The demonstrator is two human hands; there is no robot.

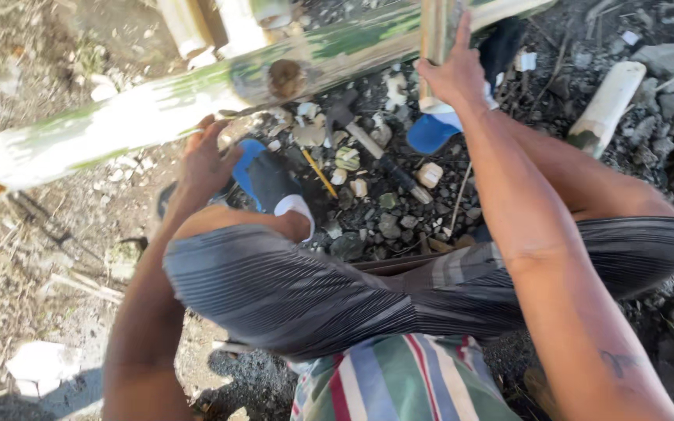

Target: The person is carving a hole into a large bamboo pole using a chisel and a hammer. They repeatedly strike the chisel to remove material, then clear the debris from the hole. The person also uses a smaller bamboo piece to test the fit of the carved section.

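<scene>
Head view, nearest first — striped shorts (399, 382) fill the lower centre. At centre left, the left hand (206, 165) presses under the long green bamboo pole (157, 109), its grip hidden. At upper right, the right hand (452, 74) clasps an upright bamboo piece (437, 27) — gravel ground (384, 210) beyond.

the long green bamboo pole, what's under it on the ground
Under the bamboo pole lie pale wood chips, dark stones, a hammer and a yellow pencil. The left hand reaches beneath it; the pole covers the ground directly below.
</scene>
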